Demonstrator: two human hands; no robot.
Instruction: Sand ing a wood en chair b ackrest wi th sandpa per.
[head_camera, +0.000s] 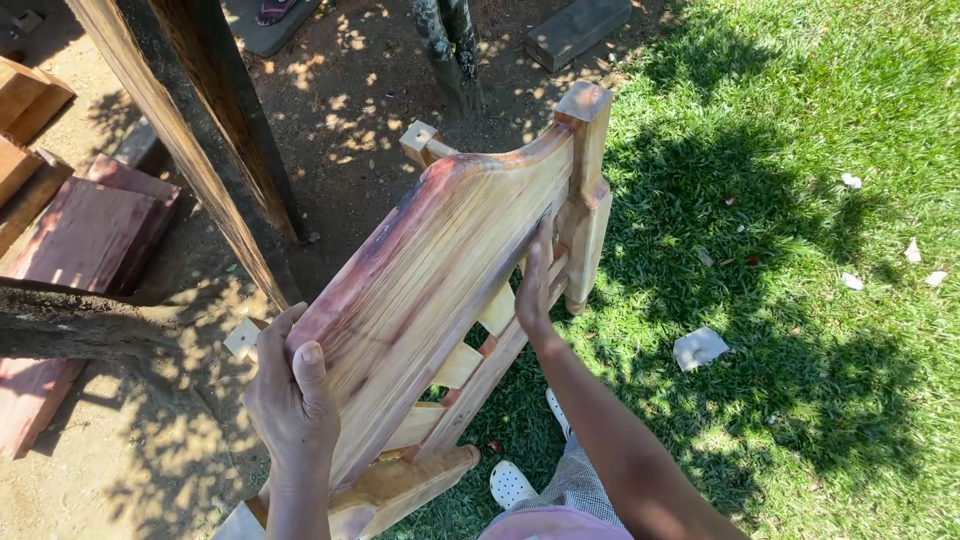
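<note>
Left hand: While the person is standing over it, the left hand (290, 400) is clamping its fingers around the near edge of the pale curved wooden headboard panel (440, 270).
Right hand: the right hand (535, 285) is pressing flat, fingers loosely extended, against the panel's grass-side edge.
Headboard: it is tilting over dirt and green grass (800, 250).

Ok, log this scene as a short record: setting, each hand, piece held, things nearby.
setting: outdoors, bare dirt beside sunlit grass
left hand: grips the near edge of the wooden headboard panel
right hand: fingers pressed on the panel's underside near the corner post
panel: tilted, slats below
nearby: reddish planks, slanted timber post, white shoes
</note>
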